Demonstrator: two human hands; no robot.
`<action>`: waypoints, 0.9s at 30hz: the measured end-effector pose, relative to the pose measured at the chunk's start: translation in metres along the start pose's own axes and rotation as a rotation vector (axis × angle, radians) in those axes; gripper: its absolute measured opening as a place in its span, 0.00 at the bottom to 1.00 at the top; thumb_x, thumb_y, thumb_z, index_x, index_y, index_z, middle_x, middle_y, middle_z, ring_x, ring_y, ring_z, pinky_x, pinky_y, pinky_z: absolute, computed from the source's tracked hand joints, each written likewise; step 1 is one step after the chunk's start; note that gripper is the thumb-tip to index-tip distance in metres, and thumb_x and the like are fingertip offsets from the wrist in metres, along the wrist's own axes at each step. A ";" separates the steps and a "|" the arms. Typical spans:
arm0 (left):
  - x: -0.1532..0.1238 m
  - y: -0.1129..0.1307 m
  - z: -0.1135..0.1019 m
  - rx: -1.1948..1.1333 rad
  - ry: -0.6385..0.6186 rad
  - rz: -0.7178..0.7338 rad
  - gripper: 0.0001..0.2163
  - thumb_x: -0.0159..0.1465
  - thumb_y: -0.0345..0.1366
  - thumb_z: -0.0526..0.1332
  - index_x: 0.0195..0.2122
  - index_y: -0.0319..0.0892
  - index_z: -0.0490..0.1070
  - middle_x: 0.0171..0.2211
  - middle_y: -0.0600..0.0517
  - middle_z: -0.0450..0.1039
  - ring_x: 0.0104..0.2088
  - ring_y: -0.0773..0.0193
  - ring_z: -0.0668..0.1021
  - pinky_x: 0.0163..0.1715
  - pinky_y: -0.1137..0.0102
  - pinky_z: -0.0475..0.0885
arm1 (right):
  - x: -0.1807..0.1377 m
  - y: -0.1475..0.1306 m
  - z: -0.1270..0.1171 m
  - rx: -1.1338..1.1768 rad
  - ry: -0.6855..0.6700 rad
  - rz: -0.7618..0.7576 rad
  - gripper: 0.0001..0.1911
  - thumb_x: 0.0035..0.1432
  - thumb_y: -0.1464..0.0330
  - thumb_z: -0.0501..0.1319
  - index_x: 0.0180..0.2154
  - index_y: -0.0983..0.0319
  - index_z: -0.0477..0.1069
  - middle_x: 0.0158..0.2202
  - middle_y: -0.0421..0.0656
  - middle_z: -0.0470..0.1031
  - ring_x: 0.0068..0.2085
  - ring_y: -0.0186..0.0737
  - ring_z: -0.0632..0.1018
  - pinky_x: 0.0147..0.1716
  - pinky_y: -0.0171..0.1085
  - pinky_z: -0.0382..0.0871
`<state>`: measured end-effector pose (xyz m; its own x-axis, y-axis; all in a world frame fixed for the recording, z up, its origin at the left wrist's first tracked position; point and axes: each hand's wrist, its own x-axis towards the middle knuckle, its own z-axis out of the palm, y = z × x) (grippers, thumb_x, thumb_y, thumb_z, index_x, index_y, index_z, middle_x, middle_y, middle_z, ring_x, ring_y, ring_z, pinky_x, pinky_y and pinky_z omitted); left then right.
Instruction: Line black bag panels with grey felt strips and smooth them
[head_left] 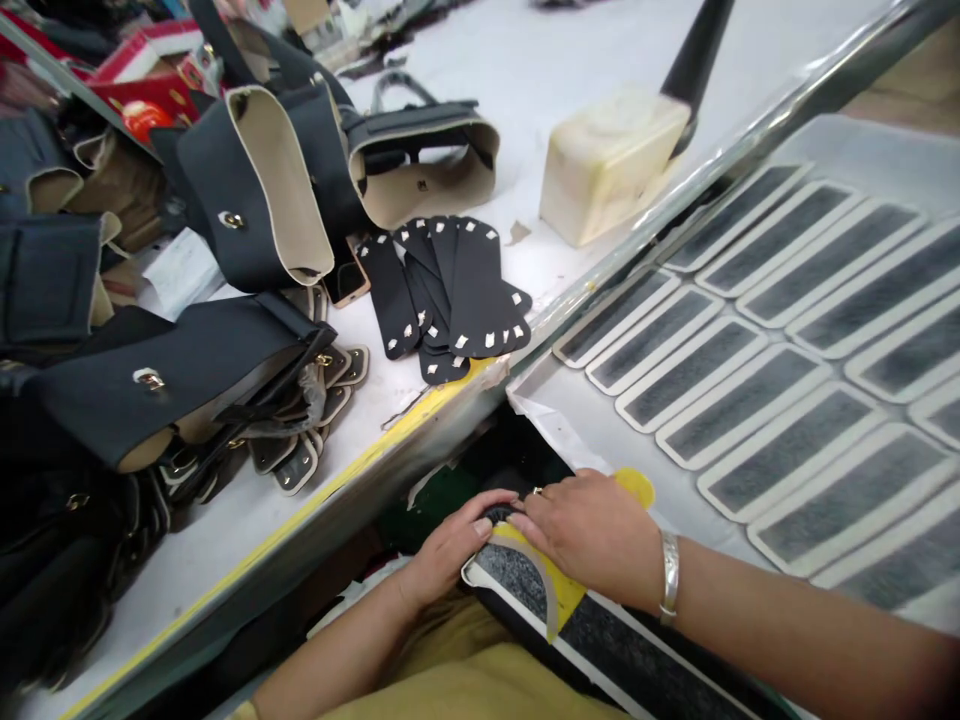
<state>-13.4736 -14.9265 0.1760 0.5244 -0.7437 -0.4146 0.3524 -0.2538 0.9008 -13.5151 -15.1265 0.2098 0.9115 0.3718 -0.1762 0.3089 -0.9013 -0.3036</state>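
Note:
A long dark panel [637, 650] with a white border lies across my lap, under my hands. At its far end the fingers of my left hand [454, 545] are closed round the rounded edge. My right hand [592, 530] wears a ring and a bracelet and is closed on a yellow sheet [568, 590]. The sheet has a pale curved edge, lies over the panel's end and shows again beyond my knuckles. My fingertips meet near the end of the panel, and part of the edge there is hidden.
Panels with white borders [742, 380] lie in rows on a pale sheet at right. Black strips with white tabs [476, 290] are piled on the white table [360, 400]. Dark handbags [217, 190] crowd the left. A pale block-headed mallet [607, 165] rests near the table's edge.

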 end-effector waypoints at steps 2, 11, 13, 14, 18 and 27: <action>0.002 0.002 -0.003 -0.050 -0.045 0.022 0.23 0.64 0.49 0.51 0.56 0.41 0.64 0.54 0.46 0.68 0.52 0.54 0.70 0.52 0.63 0.64 | -0.008 -0.007 -0.005 -0.044 -0.047 0.070 0.24 0.68 0.59 0.43 0.32 0.61 0.73 0.28 0.46 0.78 0.29 0.45 0.78 0.28 0.40 0.56; 0.022 0.021 -0.019 0.112 -0.190 0.027 0.17 0.58 0.44 0.59 0.42 0.39 0.76 0.35 0.49 0.76 0.37 0.59 0.73 0.41 0.68 0.65 | -0.095 -0.047 -0.065 0.034 -0.218 0.617 0.27 0.65 0.53 0.41 0.33 0.62 0.71 0.31 0.51 0.77 0.33 0.49 0.77 0.32 0.41 0.64; 0.022 0.020 -0.023 0.148 -0.213 0.062 0.15 0.58 0.43 0.59 0.41 0.40 0.77 0.36 0.49 0.76 0.39 0.58 0.74 0.43 0.67 0.64 | -0.118 -0.064 -0.073 0.261 -0.231 0.668 0.24 0.63 0.51 0.46 0.36 0.62 0.70 0.33 0.49 0.76 0.34 0.47 0.76 0.33 0.40 0.65; 0.021 0.019 -0.024 0.135 -0.219 0.070 0.15 0.58 0.43 0.59 0.41 0.40 0.77 0.37 0.49 0.76 0.40 0.58 0.74 0.44 0.67 0.64 | -0.127 -0.074 -0.074 0.404 -0.219 0.656 0.23 0.61 0.51 0.49 0.37 0.62 0.70 0.35 0.48 0.76 0.35 0.46 0.76 0.34 0.40 0.66; 0.003 0.003 -0.020 -0.240 -0.032 0.114 0.16 0.57 0.44 0.61 0.43 0.42 0.76 0.45 0.47 0.75 0.47 0.57 0.74 0.50 0.65 0.63 | -0.139 -0.126 -0.044 1.034 -0.034 0.731 0.21 0.57 0.51 0.54 0.42 0.61 0.65 0.39 0.47 0.75 0.36 0.44 0.78 0.31 0.38 0.71; -0.045 0.009 0.023 -0.960 0.333 0.088 0.20 0.68 0.46 0.47 0.48 0.40 0.71 0.55 0.45 0.67 0.57 0.60 0.68 0.60 0.64 0.57 | -0.091 -0.181 0.037 1.418 0.361 0.951 0.24 0.53 0.51 0.59 0.45 0.58 0.57 0.32 0.40 0.73 0.24 0.40 0.78 0.18 0.34 0.69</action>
<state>-13.5121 -14.9095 0.2055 0.7162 -0.4883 -0.4986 0.6979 0.5056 0.5073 -13.6635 -14.9893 0.2461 0.6887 -0.3675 -0.6250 -0.6012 0.1925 -0.7756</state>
